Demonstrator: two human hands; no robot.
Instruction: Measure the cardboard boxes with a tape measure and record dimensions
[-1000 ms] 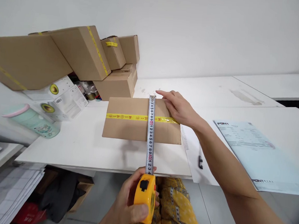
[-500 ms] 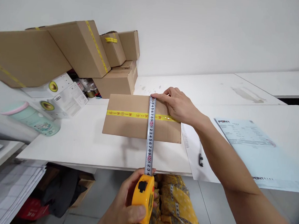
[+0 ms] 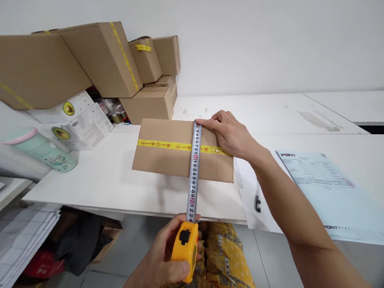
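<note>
A yellow tape measure (image 3: 185,250) is wrapped in the fingers of my left hand (image 3: 161,257), below the table's front edge. Its silver blade, marked with black and red numbers, runs straight away from me across the top of a cardboard box (image 3: 164,162). The box has a band of yellow printed tape along its top. My right hand (image 3: 231,131) pinches the blade's far end at the box's back edge, index finger on the tip; its other fingers are curled over the box's right part.
Several taped cartons (image 3: 102,61) are stacked at the back left, above white boxes with avocado pictures (image 3: 90,125). A mint tumbler (image 3: 41,150) stands at the left. Light blue papers (image 3: 324,190) and a small black clip-like object (image 3: 257,204) lie on the right of the white table (image 3: 108,190).
The view has shifted very slightly. Both hands, the tape measure and the box keep practically the same positions, with the blade still stretched over the box.
</note>
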